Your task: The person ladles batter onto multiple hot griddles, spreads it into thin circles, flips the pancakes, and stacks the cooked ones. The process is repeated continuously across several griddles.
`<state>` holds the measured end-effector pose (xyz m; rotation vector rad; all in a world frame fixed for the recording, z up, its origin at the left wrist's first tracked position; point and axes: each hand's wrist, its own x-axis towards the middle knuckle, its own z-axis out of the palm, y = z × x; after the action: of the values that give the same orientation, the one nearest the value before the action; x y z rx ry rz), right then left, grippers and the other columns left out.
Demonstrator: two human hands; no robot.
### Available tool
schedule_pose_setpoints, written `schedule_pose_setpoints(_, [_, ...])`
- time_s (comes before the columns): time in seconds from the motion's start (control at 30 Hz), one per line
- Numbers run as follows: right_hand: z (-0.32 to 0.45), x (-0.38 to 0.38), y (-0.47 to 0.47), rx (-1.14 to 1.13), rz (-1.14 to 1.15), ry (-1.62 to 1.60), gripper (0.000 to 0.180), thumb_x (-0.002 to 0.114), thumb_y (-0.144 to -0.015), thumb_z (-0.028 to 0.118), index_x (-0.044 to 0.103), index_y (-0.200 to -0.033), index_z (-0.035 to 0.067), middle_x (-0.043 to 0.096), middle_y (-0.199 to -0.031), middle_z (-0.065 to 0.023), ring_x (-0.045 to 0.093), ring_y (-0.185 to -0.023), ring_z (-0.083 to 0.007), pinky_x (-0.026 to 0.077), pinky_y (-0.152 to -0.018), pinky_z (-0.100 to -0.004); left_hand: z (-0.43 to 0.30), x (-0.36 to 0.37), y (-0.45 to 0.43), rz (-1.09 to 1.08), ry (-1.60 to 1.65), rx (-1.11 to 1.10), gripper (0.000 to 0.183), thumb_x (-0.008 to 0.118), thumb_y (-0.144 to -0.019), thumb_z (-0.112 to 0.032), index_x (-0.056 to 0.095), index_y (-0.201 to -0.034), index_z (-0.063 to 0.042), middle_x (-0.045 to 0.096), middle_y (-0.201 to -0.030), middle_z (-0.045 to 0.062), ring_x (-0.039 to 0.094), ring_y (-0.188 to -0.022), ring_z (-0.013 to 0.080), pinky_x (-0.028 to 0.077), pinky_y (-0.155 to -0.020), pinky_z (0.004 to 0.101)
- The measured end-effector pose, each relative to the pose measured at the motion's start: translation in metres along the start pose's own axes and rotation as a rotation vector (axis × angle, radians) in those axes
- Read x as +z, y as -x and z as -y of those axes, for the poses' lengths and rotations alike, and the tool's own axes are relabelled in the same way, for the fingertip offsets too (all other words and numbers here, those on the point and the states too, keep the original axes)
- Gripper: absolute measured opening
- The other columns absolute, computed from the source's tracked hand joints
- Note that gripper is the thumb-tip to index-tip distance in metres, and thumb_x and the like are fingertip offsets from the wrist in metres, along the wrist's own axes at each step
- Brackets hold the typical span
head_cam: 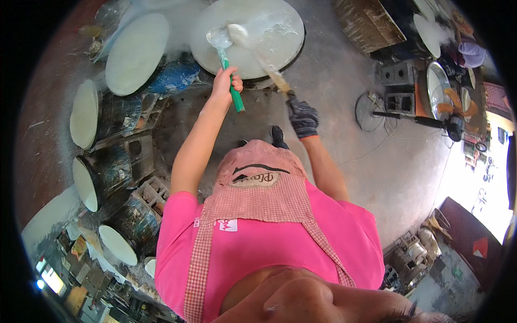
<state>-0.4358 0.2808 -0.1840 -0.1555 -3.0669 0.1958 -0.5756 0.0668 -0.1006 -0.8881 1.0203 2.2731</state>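
My bare left hand [227, 87] grips the green handle of a ladle [220, 38], its metal bowl wet with white residue. In a dark striped work glove, my right hand [302, 115] holds the end of a wooden-handled tool [278, 78]. That tool is blurred, and its pale rounded head lies close beside the ladle bowl. Both heads are over a large round pan [282, 48] holding white, steaming material, with a thicker, uneven patch at right. Whether either head touches the surface cannot be told.
Several round, pale-topped drums stand at left, including a near one [137, 54], beside concrete blocks [151, 194]. At right are a pedestal fan [454, 121] with its cord on the floor, and a large metal basin [438, 87]. Another person [470, 54] is at the far right.
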Motion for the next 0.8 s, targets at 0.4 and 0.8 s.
schedule_pose_setpoints(0.4, [0.059,-0.055,0.024,-0.081,-0.431,-0.113,0.020,0.062,-0.077,0.020,0.062,-0.094,0.011,0.059,-0.071,-0.0076,0.055,-0.064,-0.0246,0.040,-0.058,-0.0361,-0.014,-0.129,0.125,0.391,0.348,-0.356,0.037,0.034,-0.095,-0.025,0.033,-0.131,-0.019,0.032,-0.054,0.000,0.026,-0.034,0.0054,0.026,-0.027,0.0192])
schedule_pose_setpoints(0.8, [-0.034,-0.012,-0.017,0.207,-0.110,-0.174,0.038,0.049,-0.085,0.033,0.057,-0.103,0.001,0.060,-0.095,-0.0204,0.056,-0.087,-0.0358,0.045,-0.073,-0.0405,-0.003,-0.191,0.165,0.404,0.564,-0.207,0.027,0.047,-0.090,-0.028,0.043,-0.115,-0.020,0.029,-0.053,-0.004,0.024,-0.036,0.0019,0.021,-0.028,0.0161])
